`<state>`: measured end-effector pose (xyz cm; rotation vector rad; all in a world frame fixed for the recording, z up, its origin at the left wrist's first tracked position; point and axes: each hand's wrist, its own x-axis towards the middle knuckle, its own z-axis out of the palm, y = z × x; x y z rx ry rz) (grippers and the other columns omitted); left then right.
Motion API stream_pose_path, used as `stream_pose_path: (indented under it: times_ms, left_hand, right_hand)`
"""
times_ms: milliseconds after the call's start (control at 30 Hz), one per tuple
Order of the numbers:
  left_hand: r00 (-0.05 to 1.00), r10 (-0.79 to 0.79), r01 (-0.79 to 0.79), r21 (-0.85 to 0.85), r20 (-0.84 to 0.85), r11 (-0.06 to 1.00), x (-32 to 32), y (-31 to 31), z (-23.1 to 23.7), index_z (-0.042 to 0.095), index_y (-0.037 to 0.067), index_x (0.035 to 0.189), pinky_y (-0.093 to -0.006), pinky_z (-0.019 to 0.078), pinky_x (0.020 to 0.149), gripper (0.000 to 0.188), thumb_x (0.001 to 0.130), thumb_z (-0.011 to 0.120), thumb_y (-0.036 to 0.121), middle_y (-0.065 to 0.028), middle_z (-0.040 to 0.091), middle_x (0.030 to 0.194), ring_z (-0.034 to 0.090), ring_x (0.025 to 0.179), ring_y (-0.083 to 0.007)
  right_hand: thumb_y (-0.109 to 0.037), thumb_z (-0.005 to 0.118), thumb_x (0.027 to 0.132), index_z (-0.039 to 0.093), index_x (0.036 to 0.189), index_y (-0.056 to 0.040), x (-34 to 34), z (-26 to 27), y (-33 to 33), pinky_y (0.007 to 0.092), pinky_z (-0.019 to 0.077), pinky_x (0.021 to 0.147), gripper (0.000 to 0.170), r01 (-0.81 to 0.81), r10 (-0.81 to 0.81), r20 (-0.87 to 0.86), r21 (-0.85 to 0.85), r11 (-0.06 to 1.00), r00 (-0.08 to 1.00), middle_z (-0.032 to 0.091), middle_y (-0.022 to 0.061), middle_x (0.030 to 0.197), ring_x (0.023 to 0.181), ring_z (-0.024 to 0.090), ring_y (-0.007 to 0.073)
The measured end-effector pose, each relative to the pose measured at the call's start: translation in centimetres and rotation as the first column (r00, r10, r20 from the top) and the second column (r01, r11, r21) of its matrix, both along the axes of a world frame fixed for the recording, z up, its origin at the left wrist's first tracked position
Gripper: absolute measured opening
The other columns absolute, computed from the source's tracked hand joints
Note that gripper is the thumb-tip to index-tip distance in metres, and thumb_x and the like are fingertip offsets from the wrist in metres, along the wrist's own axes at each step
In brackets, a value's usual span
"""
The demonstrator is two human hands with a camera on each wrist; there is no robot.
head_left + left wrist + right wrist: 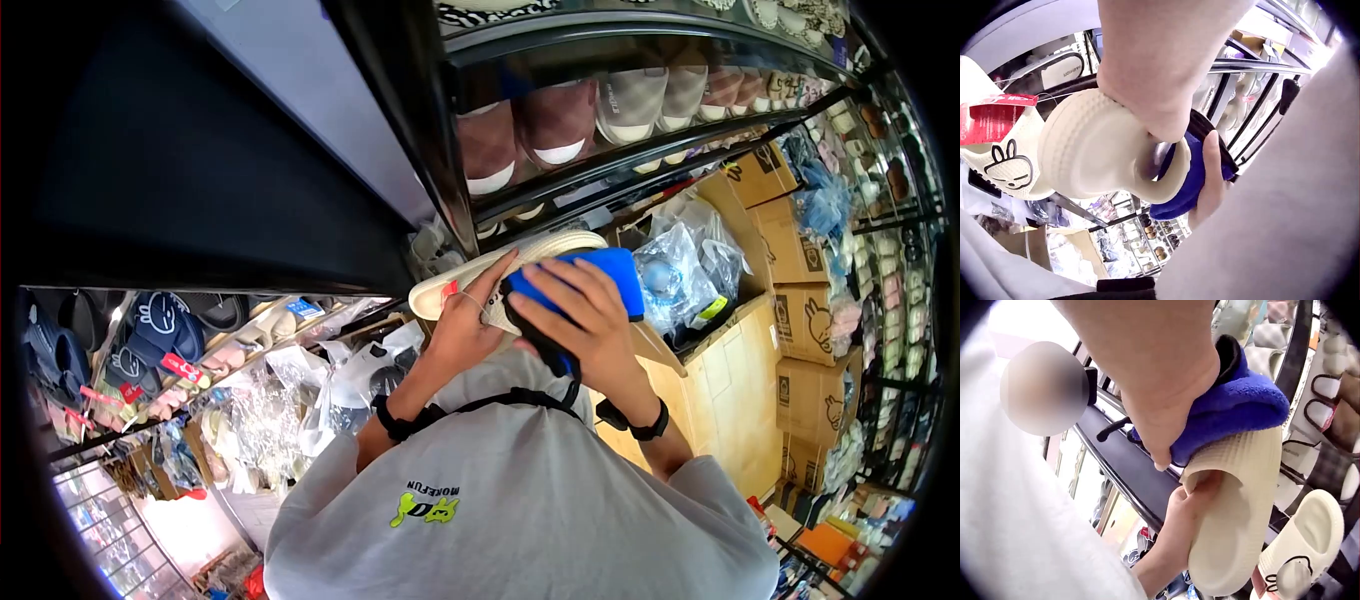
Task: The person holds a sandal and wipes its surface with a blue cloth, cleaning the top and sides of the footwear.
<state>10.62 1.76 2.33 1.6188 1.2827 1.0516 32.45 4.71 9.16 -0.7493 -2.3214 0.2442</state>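
A cream slipper (560, 243) is held by my left hand (468, 325); in the right wrist view, the left fingers reach into the slipper's (1229, 531) opening. A second cream slipper (1013, 169), with a rabbit face and a red tag (991, 122), hangs beside the first on a thin clear loop. My right hand (592, 325) grips a fluffy blue cloth or mitt (622, 280) with black parts. The blue cloth (1235, 415) lies against the slipper's outer surface near its top end.
Shelves of plaid slippers (560, 120) rise in front. An open carton (740, 310) with plastic-wrapped goods stands at the right, with stacked cartons (805, 320) beyond. Wrapped goods (260, 430) and dark slippers (160, 325) fill the left. A black panel (200, 180) is at upper left.
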Motion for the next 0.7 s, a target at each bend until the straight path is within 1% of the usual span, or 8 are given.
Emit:
stream_pose_path:
  times_ms: [133,167,300,400,467,533,600,700]
  left_hand:
    - [0.997,-0.009,0.007,-0.02,-0.073,1.0,2.4,-0.1,1.2,0.048,0.009,0.169,-0.0399,0.053,0.113,0.09,0.084,0.071,-0.01,-0.0236,0.068,0.151,0.071,0.135,-0.037]
    - [0.999,-0.039,0.04,0.014,-0.033,0.999,2.9,0.0,1.2,0.045,0.014,0.17,-0.0456,0.0519,0.117,0.094,0.084,0.071,-0.009,-0.0264,0.061,0.158,0.061,0.143,-0.0462]
    - [0.997,-0.034,0.034,0.002,-0.065,0.999,4.9,-0.3,1.7,0.046,0.014,0.17,-0.0456,0.0519,0.118,0.092,0.086,0.076,-0.007,-0.0257,0.061,0.158,0.06,0.145,-0.0455]
    - [0.992,0.007,-0.012,-0.037,-0.127,0.999,6.5,-1.1,2.1,0.05,0.008,0.166,-0.0444,0.0571,0.11,0.084,0.086,0.071,-0.009,-0.0267,0.067,0.15,0.069,0.135,-0.0426]
    - [0.992,0.014,-0.015,-0.01,-0.128,1.0,7.3,-1.3,1.6,0.051,0.008,0.165,-0.0436,0.0579,0.109,0.083,0.087,0.07,-0.01,-0.0264,0.068,0.149,0.07,0.135,-0.0423]
    - [0.992,-0.046,0.039,-0.055,-0.114,0.998,7.5,-1.3,1.5,0.046,0.013,0.169,-0.0472,0.0517,0.119,0.09,0.085,0.073,-0.007,-0.0263,0.061,0.157,0.061,0.143,-0.0446]
    - [0.987,-0.071,0.073,0.005,-0.143,0.997,7.8,-1.0,1.5,0.046,0.014,0.17,-0.0478,0.0513,0.119,0.093,0.083,0.07,-0.009,-0.0261,0.062,0.156,0.062,0.142,-0.0456]
    - [0.98,-0.135,0.14,0.024,-0.15,0.99,8.2,-1.1,2.0,0.047,0.014,0.169,-0.0477,0.0519,0.118,0.091,0.084,0.07,-0.009,-0.027,0.065,0.152,0.063,0.14,-0.046]
  right_hand:
    - [-0.026,0.075,0.095,0.075,0.14,-0.0193,1.8,-1.0,-1.3,0.0525,0.0473,0.117,0.046,0.067,-0.067,-0.027,0.015,0.998,0.997,0.066,0.0087,0.154,0.14,0.063,0.0308]
    - [-0.025,0.072,0.095,0.074,0.141,-0.0201,2.3,-1.4,-1.7,0.0511,0.0466,0.117,0.047,0.039,-0.039,-0.002,0.019,0.999,0.999,0.066,0.0087,0.154,0.14,0.063,0.0299]
    - [-0.03,0.079,0.096,0.073,0.143,-0.0208,4.9,-1.8,-2.0,0.0508,0.0455,0.12,0.048,-0.077,0.077,0.026,-0.023,0.997,0.997,0.067,0.0072,0.153,0.142,0.062,0.0304]
    - [-0.032,0.083,0.093,0.072,0.144,-0.0204,6.7,-2.0,-1.1,0.0512,0.0463,0.119,0.054,0.028,-0.034,-0.109,-0.061,0.998,0.993,0.067,0.0086,0.154,0.142,0.063,0.0316]
    - [-0.032,0.084,0.09,0.072,0.144,-0.0199,7.4,-1.9,-1.4,0.0521,0.047,0.117,0.057,0.075,-0.082,-0.155,-0.056,0.996,0.985,0.066,0.0098,0.155,0.142,0.062,0.0326]
    - [-0.029,0.08,0.092,0.072,0.146,-0.0209,7.6,-1.9,-2.3,0.0522,0.0451,0.119,0.055,0.087,-0.093,-0.096,-0.069,0.994,0.991,0.064,0.0102,0.158,0.142,0.062,0.0327]
    - [-0.027,0.07,0.098,0.07,0.148,-0.0234,7.9,-2.3,-3.8,0.0511,0.0405,0.122,0.05,0.034,-0.033,0.042,-0.033,0.999,0.999,0.062,0.0086,0.16,0.143,0.061,0.0301]
    - [-0.028,0.074,0.096,0.071,0.147,-0.0232,8.8,-2.9,-4.2,0.051,0.0407,0.122,0.052,-0.001,0.0,0.08,0.019,1.0,0.997,0.063,0.008,0.16,0.143,0.061,0.029]
